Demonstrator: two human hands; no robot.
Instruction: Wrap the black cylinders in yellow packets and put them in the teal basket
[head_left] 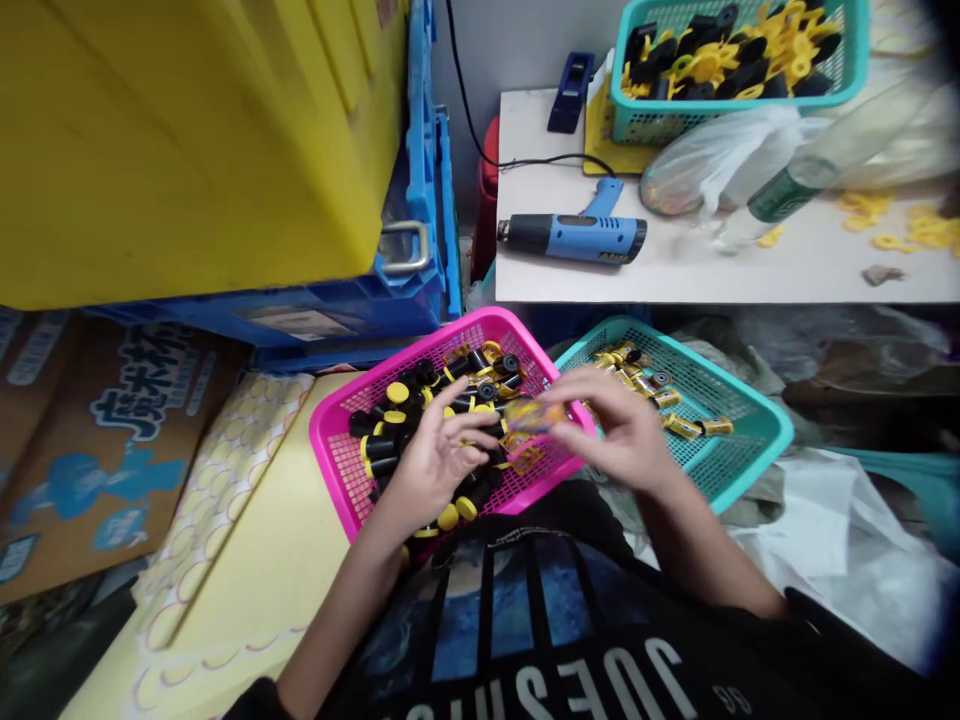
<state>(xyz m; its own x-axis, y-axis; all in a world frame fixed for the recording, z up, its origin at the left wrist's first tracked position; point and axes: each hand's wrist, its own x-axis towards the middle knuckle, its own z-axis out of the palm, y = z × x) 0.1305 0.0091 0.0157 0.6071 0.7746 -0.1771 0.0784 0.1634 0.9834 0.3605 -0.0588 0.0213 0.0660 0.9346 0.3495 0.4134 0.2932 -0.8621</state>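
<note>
Over the pink basket [341, 400] my right hand [619, 425] pinches a small cylinder with a colourful printed wrap [534, 415], blurred by motion. Its exact kind does not show. My left hand [442, 455] is just left of the cylinder, fingers apart and loosely bent, holding nothing I can see. Beneath it the pink basket is full of black cylinders with yellow caps [382, 445]. Behind my right hand stands a teal basket [739, 460], containing several wrapped cylinders [682, 427] in yellow printed film.
A white table [697, 275] carries a blue heat gun [589, 237], a tape dispenser [571, 92], a plastic bottle [795, 190] and a basket of black and yellow parts [622, 115]. Yellow [187, 150] and blue crates [352, 310] rise at left, above a cardboard box [112, 440].
</note>
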